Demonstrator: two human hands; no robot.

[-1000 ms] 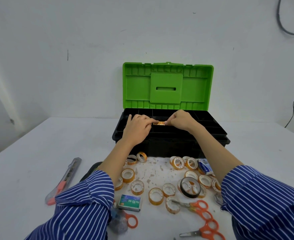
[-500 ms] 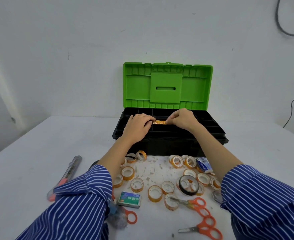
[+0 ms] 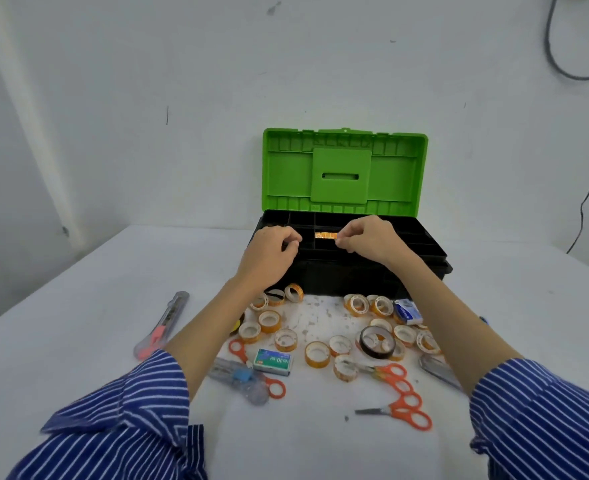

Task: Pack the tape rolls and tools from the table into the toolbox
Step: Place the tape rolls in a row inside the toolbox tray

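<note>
Both hands hover over the open toolbox [image 3: 348,271]. The left hand [image 3: 274,252] has its fingers curled, empty; the right hand [image 3: 366,239] has its fingers beside an orange tape roll [image 3: 326,235], grasp unclear. The staple box [image 3: 272,361] on the worktop [image 3: 78,306] reads "No.10-1M".

I see both sleeves [image 3: 123,407] of my shirt in dark blue with thin white stripes, cuffs pushed up, forearms and hands bare
</note>
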